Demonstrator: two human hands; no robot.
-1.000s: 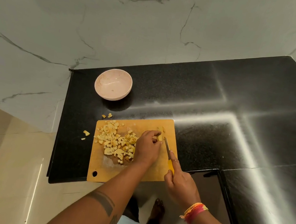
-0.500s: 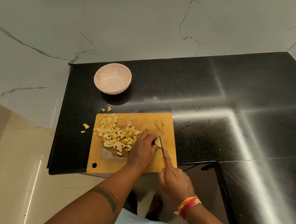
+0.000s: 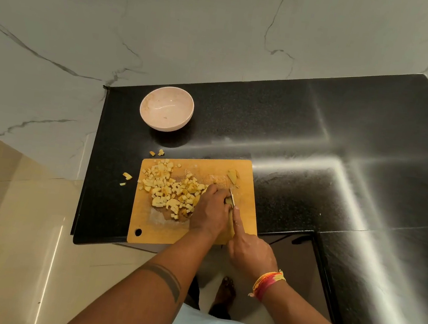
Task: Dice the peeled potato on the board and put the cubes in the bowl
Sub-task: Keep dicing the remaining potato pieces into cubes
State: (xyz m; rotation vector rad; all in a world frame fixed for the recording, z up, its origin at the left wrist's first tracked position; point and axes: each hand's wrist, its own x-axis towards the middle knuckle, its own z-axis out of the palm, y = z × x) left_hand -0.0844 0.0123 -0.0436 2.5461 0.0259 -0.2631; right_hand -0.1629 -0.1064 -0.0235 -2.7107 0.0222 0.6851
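An orange cutting board [image 3: 246, 193] lies at the front edge of the black counter. A heap of pale yellow potato cubes [image 3: 171, 189] covers its left half. My left hand [image 3: 210, 211] is curled over a small potato piece [image 3: 228, 200] near the board's middle, pinning it down. My right hand [image 3: 248, 250] grips a knife [image 3: 232, 197] with the index finger stretched along its spine; the blade rests against the held piece. Another uncut potato scrap [image 3: 232, 176] lies at the board's far right corner. The pinkish bowl [image 3: 167, 108] stands empty behind the board.
A few stray cubes [image 3: 157, 152] lie on the black counter [image 3: 319, 137] behind the board, and two more pieces [image 3: 127, 176] to its left. The counter's left edge drops to a tiled floor. A marble wall rises behind. My bare foot shows below.
Both hands have slid back from the board's far right corner toward its middle. The knife has come with them and its blade now sits against the piece under my left fingers.
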